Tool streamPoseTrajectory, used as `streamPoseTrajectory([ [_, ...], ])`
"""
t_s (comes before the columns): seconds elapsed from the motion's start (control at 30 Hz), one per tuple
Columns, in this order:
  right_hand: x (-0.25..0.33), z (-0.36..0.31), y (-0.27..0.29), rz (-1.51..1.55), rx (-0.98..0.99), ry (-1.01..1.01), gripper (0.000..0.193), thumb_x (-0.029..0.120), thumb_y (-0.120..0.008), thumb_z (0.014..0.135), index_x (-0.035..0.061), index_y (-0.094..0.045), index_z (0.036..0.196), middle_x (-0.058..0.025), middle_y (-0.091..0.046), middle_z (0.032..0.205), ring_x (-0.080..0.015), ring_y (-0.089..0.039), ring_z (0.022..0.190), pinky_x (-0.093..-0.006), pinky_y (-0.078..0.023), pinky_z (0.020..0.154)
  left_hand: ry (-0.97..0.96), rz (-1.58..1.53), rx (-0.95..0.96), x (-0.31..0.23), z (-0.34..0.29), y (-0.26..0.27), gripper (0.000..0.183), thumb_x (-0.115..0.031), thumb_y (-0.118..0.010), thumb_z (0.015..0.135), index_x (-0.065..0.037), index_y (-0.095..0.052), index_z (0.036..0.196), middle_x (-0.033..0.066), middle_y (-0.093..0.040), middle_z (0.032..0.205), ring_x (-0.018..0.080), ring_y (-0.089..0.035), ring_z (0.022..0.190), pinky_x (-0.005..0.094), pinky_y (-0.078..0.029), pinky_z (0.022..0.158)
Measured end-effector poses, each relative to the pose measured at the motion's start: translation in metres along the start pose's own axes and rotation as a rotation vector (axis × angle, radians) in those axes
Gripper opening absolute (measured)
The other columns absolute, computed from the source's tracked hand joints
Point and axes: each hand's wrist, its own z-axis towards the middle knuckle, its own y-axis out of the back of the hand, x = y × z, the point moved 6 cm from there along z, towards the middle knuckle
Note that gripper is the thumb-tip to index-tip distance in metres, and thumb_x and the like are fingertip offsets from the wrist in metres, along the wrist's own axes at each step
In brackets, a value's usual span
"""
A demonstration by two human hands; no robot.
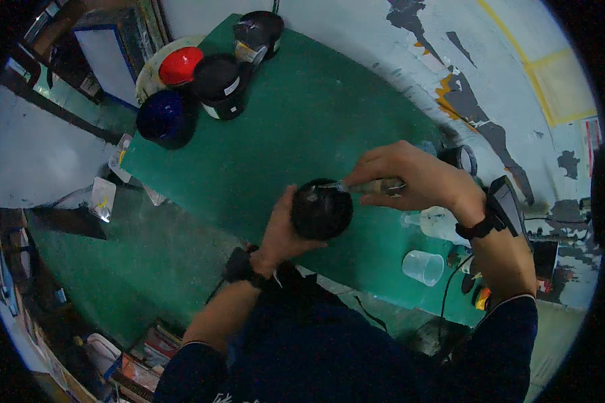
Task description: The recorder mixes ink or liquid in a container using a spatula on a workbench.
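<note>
Black, round, plastic-looking tub (322,211) is by the near edge of the flat green table (296,114), fingers of our left hand (282,230) curled around its left side; our right hand's (405,173) fingers pinch a slim pale-handled tool (378,189). Pressing off-centre could tip the tub.

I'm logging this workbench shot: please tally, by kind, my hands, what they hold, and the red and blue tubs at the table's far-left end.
Hands: 2 (left hand, right hand)
Tubs: 3 (black tub in the left hand, red tub, blue tub)
Tools: 1 (tool in the right hand)
Total: 6
</note>
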Motion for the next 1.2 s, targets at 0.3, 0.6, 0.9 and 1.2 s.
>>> streamPoseTrajectory([
  [0.3,-0.019,0.011,-0.002,-0.023,0.146,-0.036,0.027,0.011,-0.076,0.091,0.0071,-0.075,0.119,-0.0152,-0.074,0.099,-0.0365,-0.072,0.089,-0.0430,-0.059,0.079,0.004,0.010,0.044,-0.042,0.026,0.009,0.093,-0.032,-0.102,0.058,-0.008,-0.061,0.138,0.0124,-0.072,0.128,0.0325,-0.069,0.121,0.0438,-0.052,0.108],
  [0.6,-0.051,-0.032,-0.042,-0.012,-0.030,-0.147,0.021,0.018,-0.075,0.090,0.0057,-0.076,0.108,-0.0153,-0.074,0.092,-0.0300,-0.071,0.075,-0.0405,-0.057,0.070,-0.035,-0.022,-0.048,0.023,0.005,-0.004,0.104,-0.037,-0.103,0.056,-0.003,-0.055,0.142,0.0182,-0.069,0.130,0.0400,-0.066,0.122,0.0484,-0.053,0.106],
  [0.9,-0.061,-0.075,-0.096,0.598,-0.384,-0.779,0.024,0.022,-0.079,0.090,0.0011,-0.076,0.100,-0.0081,-0.074,0.084,-0.0165,-0.071,0.072,-0.0328,-0.058,0.065,-0.097,0.008,-0.087,0.002,0.004,-0.003,0.111,-0.033,-0.105,0.054,-0.001,-0.050,0.145,0.0189,-0.068,0.132,0.0378,-0.068,0.122,0.0468,-0.054,0.105],
  [1.2,-0.053,-0.089,-0.101,0.938,-0.703,-0.698,0.021,0.019,-0.077,0.093,-0.0015,-0.075,0.098,-0.0079,-0.075,0.082,-0.0159,-0.071,0.071,-0.0311,-0.057,0.065,0.048,-0.299,0.118,0.006,0.013,-0.003,0.108,-0.016,-0.102,0.063,-0.003,-0.043,0.152,0.0140,-0.063,0.141,0.0271,-0.063,0.129,0.0423,-0.051,0.112],
])
